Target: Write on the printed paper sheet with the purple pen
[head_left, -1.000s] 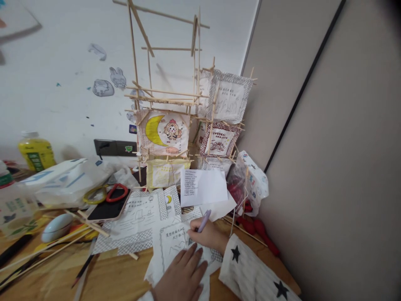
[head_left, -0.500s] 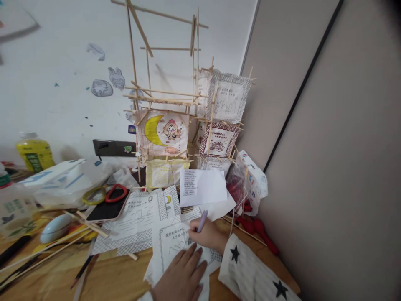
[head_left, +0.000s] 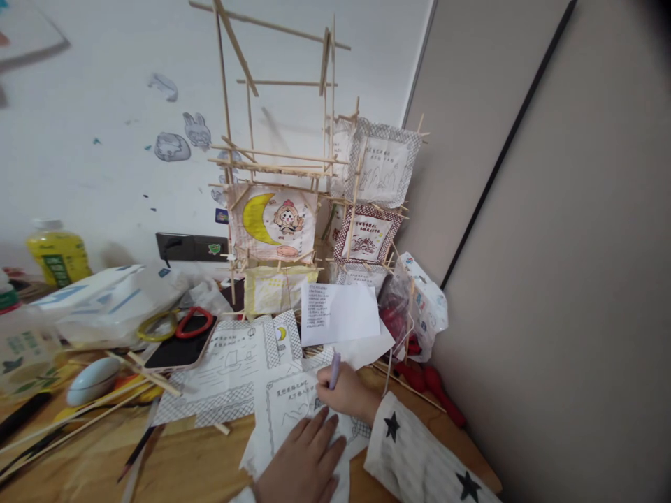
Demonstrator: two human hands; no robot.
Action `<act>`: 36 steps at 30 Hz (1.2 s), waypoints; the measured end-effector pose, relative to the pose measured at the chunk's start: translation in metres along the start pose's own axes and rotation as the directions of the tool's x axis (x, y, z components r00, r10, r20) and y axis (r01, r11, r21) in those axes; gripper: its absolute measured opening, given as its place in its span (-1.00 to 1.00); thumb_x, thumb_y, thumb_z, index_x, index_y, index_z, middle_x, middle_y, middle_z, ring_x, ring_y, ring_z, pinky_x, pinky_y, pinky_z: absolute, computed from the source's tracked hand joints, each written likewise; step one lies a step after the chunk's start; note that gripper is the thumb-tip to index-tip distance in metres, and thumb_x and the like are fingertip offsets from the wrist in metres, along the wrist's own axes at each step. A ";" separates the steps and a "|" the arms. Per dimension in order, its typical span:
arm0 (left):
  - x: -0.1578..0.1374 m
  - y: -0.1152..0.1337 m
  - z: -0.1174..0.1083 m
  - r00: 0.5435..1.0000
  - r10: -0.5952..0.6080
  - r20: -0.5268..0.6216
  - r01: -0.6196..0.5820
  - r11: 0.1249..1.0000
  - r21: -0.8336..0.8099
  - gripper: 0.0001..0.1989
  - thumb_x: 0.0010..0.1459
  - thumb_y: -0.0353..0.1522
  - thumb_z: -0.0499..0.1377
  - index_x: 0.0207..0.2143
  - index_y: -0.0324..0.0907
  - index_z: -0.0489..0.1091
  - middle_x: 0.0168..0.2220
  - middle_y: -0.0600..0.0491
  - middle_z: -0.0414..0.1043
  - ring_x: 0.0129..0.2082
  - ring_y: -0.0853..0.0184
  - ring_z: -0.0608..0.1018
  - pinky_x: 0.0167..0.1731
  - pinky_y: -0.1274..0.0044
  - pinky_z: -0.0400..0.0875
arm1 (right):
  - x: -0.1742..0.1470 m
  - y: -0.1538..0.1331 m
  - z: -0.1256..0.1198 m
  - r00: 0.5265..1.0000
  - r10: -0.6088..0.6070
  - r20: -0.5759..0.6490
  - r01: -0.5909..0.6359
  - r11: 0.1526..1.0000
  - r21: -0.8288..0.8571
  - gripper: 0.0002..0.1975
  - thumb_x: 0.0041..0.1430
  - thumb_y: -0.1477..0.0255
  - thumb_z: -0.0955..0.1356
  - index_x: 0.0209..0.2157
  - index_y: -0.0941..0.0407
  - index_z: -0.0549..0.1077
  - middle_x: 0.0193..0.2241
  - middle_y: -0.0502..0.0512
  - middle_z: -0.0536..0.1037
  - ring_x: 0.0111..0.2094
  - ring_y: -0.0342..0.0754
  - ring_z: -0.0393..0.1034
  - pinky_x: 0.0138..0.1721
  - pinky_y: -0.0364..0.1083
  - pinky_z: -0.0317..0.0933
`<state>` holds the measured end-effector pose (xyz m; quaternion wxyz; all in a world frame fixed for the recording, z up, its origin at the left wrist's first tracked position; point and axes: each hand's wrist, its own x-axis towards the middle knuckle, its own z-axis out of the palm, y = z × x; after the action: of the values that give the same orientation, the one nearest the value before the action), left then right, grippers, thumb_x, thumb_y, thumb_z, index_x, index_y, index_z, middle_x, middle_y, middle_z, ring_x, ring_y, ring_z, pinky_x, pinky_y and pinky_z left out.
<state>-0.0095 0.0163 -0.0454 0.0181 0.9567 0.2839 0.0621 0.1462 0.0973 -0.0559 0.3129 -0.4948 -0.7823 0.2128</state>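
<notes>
while the right hand (head_left: pixel 346 393) grips a purple pen (head_left: pixel 335 370) in closed fingers, the left hand (head_left: pixel 304 457) rests flat, fingers extended and holding nothing, on the sheet (head_left: pixel 280 423) lying on the table (head_left: pixel 225 475). part of a border (head_left: pixel 269 412), two lines of writing (head_left: pixel 295 389) and outline drawing (head_left: pixel 292 414) are present, uncoloured. the hands hide the remaining area; unfinished work there cannot be determined.

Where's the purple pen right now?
In the head view's lower centre: the purple pen is held in the right hand, over the sheet under the left hand.
</notes>
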 end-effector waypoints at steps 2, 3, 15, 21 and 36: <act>-0.002 0.002 -0.007 1.000 -0.004 0.011 0.004 1.000 -0.001 -0.49 0.03 -0.49 0.10 0.08 -0.15 0.22 0.16 -0.13 0.14 0.15 0.00 0.17 0.03 0.18 0.17 | 0.000 0.000 0.000 1.000 0.022 -0.008 -0.022 1.000 0.004 -0.72 -0.13 0.61 0.25 -0.71 0.13 0.03 -0.72 -0.16 0.06 -0.60 -0.23 0.00 -0.58 -0.22 -0.10; -0.003 0.003 -0.009 1.000 0.001 -0.009 -0.001 1.000 -0.014 -0.49 0.04 -0.49 0.10 0.08 -0.14 0.21 0.16 -0.12 0.15 0.15 0.01 0.17 0.03 0.19 0.16 | 0.000 0.000 -0.001 0.999 0.034 -0.010 -0.033 0.999 0.006 -0.72 -0.12 0.61 0.25 -0.71 0.13 0.03 -0.72 -0.15 0.06 -0.60 -0.23 0.00 -0.58 -0.22 -0.10; -0.002 0.004 -0.011 1.000 0.003 0.022 -0.004 0.999 0.042 -0.49 0.06 -0.49 0.11 0.10 -0.13 0.21 0.16 -0.10 0.15 0.15 0.02 0.18 0.03 0.20 0.18 | 0.001 0.001 -0.002 0.998 0.056 0.018 -0.056 0.998 0.032 -0.73 -0.16 0.62 0.25 -0.72 0.14 0.03 -0.73 -0.16 0.05 -0.61 -0.24 -0.04 -0.59 -0.21 -0.16; -0.002 0.003 -0.012 1.000 0.006 -0.009 -0.006 1.000 -0.006 -0.49 0.05 -0.49 0.13 0.09 -0.13 0.22 0.16 -0.11 0.16 0.14 0.00 0.18 0.03 0.19 0.18 | 0.001 0.000 -0.002 0.998 0.057 0.024 -0.058 0.998 0.040 -0.72 -0.15 0.63 0.26 -0.73 0.13 0.04 -0.73 -0.16 0.06 -0.60 -0.23 -0.01 -0.57 -0.21 -0.12; 0.000 -0.002 0.008 0.999 0.013 -0.029 -0.013 1.000 -0.007 -0.47 0.02 -0.49 0.12 0.09 -0.12 0.21 0.17 -0.11 0.13 0.15 -0.02 0.16 0.03 0.14 0.15 | 0.000 -0.007 -0.004 1.000 -0.001 0.006 0.000 0.991 0.135 -0.71 -0.10 0.61 0.28 -0.71 0.14 0.06 -0.71 -0.17 0.06 -0.60 -0.23 0.01 -0.57 -0.24 -0.10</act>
<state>-0.0097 0.0177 -0.0532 0.0169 0.9574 0.2777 0.0773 0.1442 0.0944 -0.0484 0.3435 -0.4716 -0.7672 0.2665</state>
